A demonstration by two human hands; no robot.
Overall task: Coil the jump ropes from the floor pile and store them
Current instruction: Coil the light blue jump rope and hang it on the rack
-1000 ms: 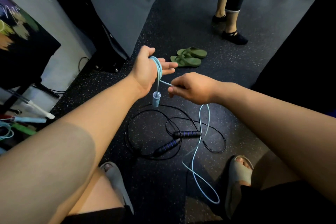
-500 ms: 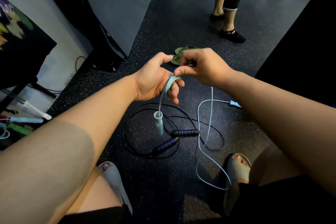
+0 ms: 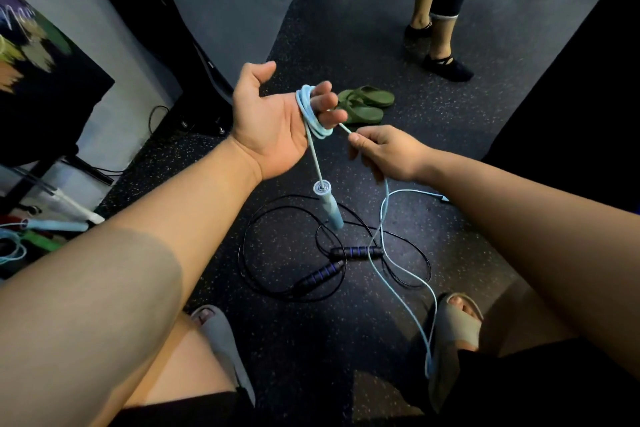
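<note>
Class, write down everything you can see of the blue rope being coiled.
The blue rope is a thin, smooth, pale cord, plastic by its look. Several turns are wound round the fingers of the left hand, held palm up. One handle, a pale blue cylinder with a metal-looking ring on top, hangs free below that hand. The right hand pinches the cord beside the coil; from there the slack drops to the floor, crosses the black rope and passes the right sandal.

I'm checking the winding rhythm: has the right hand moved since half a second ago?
Yes. The right hand, pinching the light blue jump rope, then covered the green sandals; now it sits below them, nearer the person.
</note>
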